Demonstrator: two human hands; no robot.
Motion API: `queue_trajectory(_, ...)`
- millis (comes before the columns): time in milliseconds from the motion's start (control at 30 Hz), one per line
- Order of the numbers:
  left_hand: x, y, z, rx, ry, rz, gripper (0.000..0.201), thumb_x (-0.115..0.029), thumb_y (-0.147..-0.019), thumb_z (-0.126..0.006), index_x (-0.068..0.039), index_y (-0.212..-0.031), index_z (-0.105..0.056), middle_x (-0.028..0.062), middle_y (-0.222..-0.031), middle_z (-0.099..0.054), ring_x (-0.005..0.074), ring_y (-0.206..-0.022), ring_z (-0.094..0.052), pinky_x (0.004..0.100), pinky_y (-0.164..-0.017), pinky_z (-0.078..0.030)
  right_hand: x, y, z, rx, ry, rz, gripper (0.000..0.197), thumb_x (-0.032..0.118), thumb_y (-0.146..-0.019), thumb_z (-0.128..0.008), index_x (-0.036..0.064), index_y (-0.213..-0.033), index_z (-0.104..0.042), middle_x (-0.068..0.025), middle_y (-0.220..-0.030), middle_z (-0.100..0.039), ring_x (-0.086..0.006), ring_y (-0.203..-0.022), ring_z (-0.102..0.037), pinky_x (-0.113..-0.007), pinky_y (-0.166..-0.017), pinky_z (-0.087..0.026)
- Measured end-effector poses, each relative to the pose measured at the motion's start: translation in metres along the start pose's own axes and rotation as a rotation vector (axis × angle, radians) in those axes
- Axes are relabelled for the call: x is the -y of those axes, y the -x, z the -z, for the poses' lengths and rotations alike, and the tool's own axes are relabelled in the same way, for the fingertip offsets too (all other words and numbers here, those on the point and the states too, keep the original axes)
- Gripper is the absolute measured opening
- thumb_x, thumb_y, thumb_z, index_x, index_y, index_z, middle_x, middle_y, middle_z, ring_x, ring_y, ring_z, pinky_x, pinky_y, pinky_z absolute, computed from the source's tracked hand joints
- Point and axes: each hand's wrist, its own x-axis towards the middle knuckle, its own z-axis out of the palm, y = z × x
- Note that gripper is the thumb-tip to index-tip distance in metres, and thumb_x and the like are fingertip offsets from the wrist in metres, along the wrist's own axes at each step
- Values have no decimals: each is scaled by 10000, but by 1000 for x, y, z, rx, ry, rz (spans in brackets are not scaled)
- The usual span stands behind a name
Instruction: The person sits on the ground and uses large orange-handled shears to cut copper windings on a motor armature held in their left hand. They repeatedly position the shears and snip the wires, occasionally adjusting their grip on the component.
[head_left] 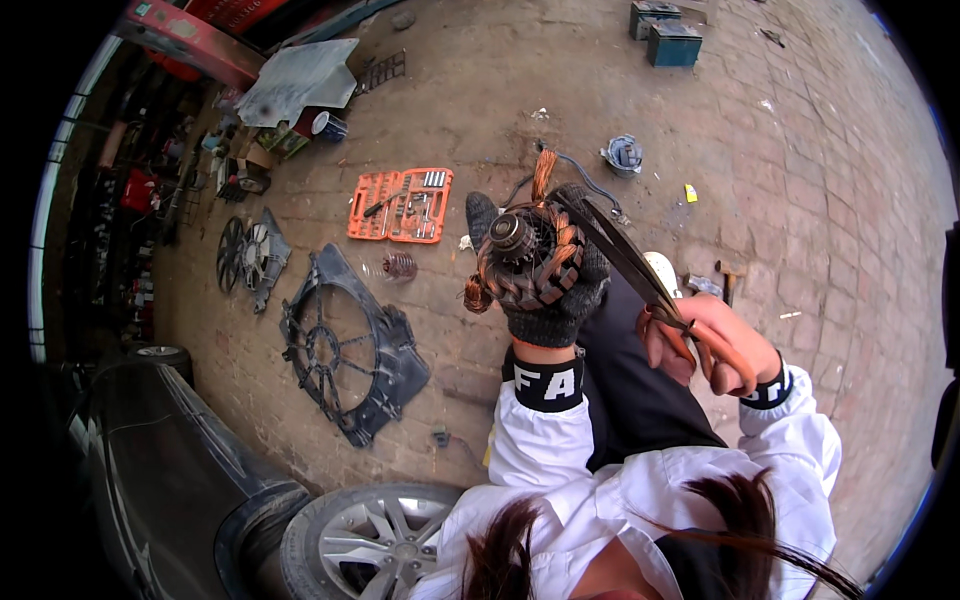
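Dark car point(160, 470), lower left: runs out of frame, so we only get part of its body. Clutter point(138, 195) at far left is mostly too dark for us to sort out. Silver-spoked wheel point(400, 548) is cut by the bottom edge and partly covered by our white jacket point(540, 445). Our left palm is hidden behind the part it carries.

Shears point(655, 293): long dark blades, orange handles, gripped in our bare right hand point(728, 325). Blades point up-left and overlap the gloved hand's edge; can't tell if the tips touch copper. Wound motor part point(525, 265): up in front of us, off the floor, gripped by our gloved left hand point(590, 270). Round, grimy, ring of copper windings, ridged hub facing us. One copper tuft point(543, 175) sticks up, another hangs lower left.

Floor point(480, 90): worn, dusty brick paving. On it we've got a black fan shroud point(395, 350), open orange tool case point(422, 238), two teal boxes point(674, 46), hammer point(730, 280).
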Motion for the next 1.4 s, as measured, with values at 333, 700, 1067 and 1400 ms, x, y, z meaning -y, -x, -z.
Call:
queue_trajectory(333,2,8,5,18,62,71,711,-627,-847,-358,-31,-1208,-495,216,-1166,-546,368,-1073,-532,519,-942,-400,24,24,16,338,-84,-178,915,856,-672,-275,-14,-793,-531,16,-534,-429,-102,-465,-461,-203,-536,-403)
queue_trajectory(700,14,-12,-10,50,137,92,752,-640,-830,-374,-12,-1229,-481,238,-1163,-543,414,-1082,-517,553,-934,-397,61,44,16,171,-104,-415,1085,898,-618,-168,-99,-850,-530,-103,-665,-526,-108,-423,-463,-241,-386,-402)
queue_trajectory(1067,5,-3,10,64,16,115,666,-576,-854,-376,-39,-1237,-467,195,-1213,-511,367,-1127,-483,520,-969,-368,54,46,24,233,-192,-456,1156,873,-650,-33,-153,-817,-539,-151,-596,-560,-174,-415,-545,-238,-350,-416)
queue_trajectory(1400,0,-12,17,13,-21,148,708,-610,-847,-354,-21,-1218,-488,213,-1188,-530,381,-1115,-496,546,-962,-371,48,50,26,220,-308,-463,1172,861,-666,-8,-178,-832,-524,-164,-575,-557,-180,-391,-522,-251,-338,-413)
